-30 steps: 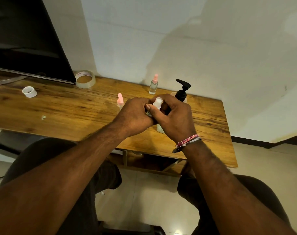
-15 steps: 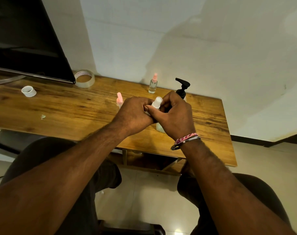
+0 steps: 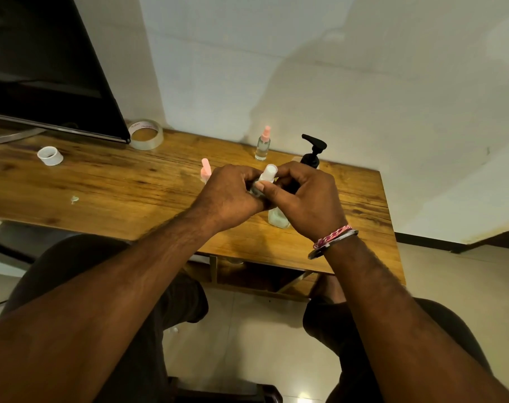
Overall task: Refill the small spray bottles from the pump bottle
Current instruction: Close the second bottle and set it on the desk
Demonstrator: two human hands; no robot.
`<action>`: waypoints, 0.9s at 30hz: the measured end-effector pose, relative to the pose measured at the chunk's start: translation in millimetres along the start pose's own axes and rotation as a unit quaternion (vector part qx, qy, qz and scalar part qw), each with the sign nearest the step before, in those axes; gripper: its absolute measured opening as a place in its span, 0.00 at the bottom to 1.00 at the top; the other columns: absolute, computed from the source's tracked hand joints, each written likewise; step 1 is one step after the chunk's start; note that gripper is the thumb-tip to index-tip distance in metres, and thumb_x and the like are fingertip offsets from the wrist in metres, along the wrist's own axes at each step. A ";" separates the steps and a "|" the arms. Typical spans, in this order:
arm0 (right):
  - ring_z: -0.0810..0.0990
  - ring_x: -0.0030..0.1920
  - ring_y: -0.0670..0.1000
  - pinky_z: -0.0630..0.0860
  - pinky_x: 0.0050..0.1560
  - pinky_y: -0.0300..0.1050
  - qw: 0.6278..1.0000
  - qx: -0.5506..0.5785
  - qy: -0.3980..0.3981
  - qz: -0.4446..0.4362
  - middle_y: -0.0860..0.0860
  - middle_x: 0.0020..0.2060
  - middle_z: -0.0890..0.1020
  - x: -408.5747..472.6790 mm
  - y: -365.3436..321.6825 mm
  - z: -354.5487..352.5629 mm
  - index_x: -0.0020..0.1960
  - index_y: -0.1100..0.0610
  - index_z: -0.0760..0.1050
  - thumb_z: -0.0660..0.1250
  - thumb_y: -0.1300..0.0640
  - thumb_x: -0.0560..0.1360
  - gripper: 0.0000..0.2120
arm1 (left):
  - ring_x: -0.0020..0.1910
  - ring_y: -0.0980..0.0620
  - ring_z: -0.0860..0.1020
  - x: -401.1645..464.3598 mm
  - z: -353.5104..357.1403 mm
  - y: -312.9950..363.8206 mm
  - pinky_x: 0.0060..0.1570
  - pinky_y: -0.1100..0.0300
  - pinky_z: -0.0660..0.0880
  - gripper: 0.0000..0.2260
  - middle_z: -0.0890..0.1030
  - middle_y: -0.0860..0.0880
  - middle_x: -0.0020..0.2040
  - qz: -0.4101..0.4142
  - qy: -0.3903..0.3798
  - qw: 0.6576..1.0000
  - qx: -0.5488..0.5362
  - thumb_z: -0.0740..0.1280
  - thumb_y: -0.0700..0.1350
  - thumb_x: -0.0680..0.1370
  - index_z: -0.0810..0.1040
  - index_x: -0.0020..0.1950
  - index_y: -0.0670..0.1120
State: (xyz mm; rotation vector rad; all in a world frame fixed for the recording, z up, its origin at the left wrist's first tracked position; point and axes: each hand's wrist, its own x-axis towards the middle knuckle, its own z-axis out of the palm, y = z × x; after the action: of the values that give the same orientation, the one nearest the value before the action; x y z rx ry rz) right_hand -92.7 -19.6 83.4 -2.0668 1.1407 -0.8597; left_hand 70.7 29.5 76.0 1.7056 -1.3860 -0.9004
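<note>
While both hands grip capped spray bottle [image 3: 265,181], contents seemingly clear.

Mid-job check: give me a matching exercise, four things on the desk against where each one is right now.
Things:
1. white-capped spray bottle
2. pump bottle
3. tape roll
4. small white ring

Places:
A. beside the monitor's corner
B. alone on the desk's left part
C. held in both hands
D. behind the right hand

Pairs: 1-C, 2-D, 3-A, 4-B
</note>
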 end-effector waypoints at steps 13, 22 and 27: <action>0.81 0.45 0.44 0.75 0.42 0.38 0.999 -0.020 -0.001 -0.049 0.43 0.44 0.85 -1.5 -2.2 7.8 0.57 0.48 0.85 0.73 0.49 0.77 0.09 | 0.49 0.59 0.84 0.0 -2.5 0.5 0.53 0.55 0.83 0.14 0.87 0.56 0.48 -0.011 0.005 1.000 -0.011 0.81 0.45 0.72 0.88 0.56 0.52; 0.79 0.40 0.45 0.75 0.38 0.39 0.997 -0.016 0.076 -0.016 0.45 0.37 0.82 -3.7 -10.5 21.0 0.53 0.50 0.85 0.75 0.48 0.75 0.09 | 0.45 0.56 0.85 -0.6 -5.2 0.8 0.53 0.51 0.82 0.08 0.87 0.55 0.42 -0.031 0.018 0.999 -0.010 0.82 0.45 0.72 0.87 0.49 0.53; 0.80 0.45 0.48 0.78 0.43 0.47 1.000 0.010 0.000 -0.009 0.48 0.43 0.84 -2.0 -5.2 12.4 0.57 0.49 0.85 0.72 0.45 0.77 0.11 | 0.43 0.58 0.86 -5.5 -15.1 4.0 0.49 0.54 0.84 0.10 0.87 0.55 0.42 -0.030 -0.023 0.999 -0.009 0.81 0.45 0.72 0.86 0.49 0.56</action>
State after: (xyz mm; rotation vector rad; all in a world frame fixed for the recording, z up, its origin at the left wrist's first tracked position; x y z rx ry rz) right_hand -81.4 -13.0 79.5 -2.0635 1.1104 -0.8768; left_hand 81.1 36.1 87.0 1.7299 -1.3582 -0.9874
